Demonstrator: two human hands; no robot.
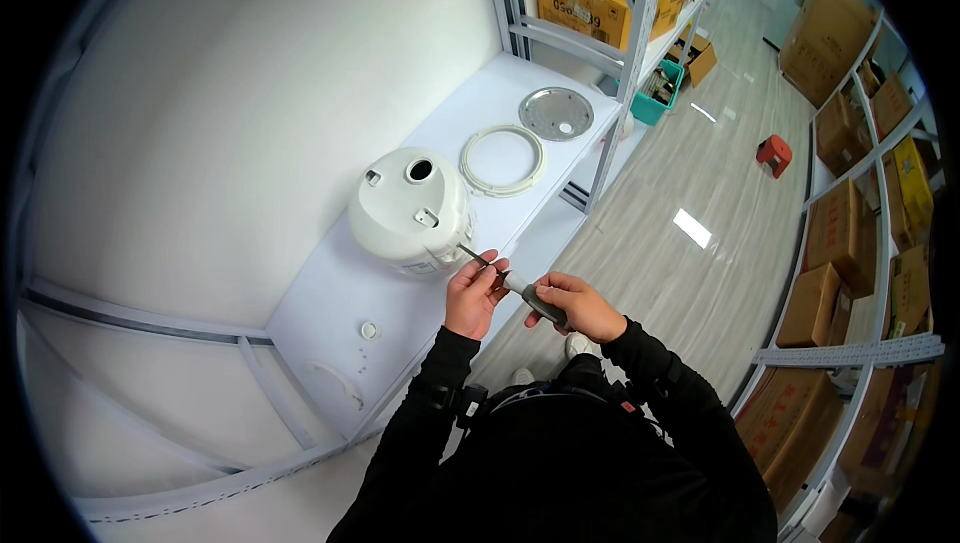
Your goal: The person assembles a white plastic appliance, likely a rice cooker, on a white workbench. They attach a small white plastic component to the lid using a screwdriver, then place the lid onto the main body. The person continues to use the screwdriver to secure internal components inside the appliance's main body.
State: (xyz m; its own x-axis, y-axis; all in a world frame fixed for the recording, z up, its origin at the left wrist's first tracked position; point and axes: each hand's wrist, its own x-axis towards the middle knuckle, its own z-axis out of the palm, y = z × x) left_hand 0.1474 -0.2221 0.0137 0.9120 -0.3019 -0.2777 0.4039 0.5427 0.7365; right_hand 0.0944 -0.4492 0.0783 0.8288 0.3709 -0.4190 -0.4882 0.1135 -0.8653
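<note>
holding a screwdriver (516, 284) two-handed: right hand (582, 309) wrapped round the handle, left hand (475, 295) pinching the shaft, fingers nearly together. tip is at the 4 o'clock side of the white pot (395, 218) on the counter (325, 308); contact unclear. likely risks: hard pushing could skid the tip off the curved wall, scratching it or jabbing fingers; pot could slide, no hand bracing it. counter edge runs close at 4 o'clock, floor (640, 253) beyond. more room at 7 o'clock, around a small ring (364, 335); big ring (503, 189) and metal disc (550, 106) crowd 2 o'clock.
</note>
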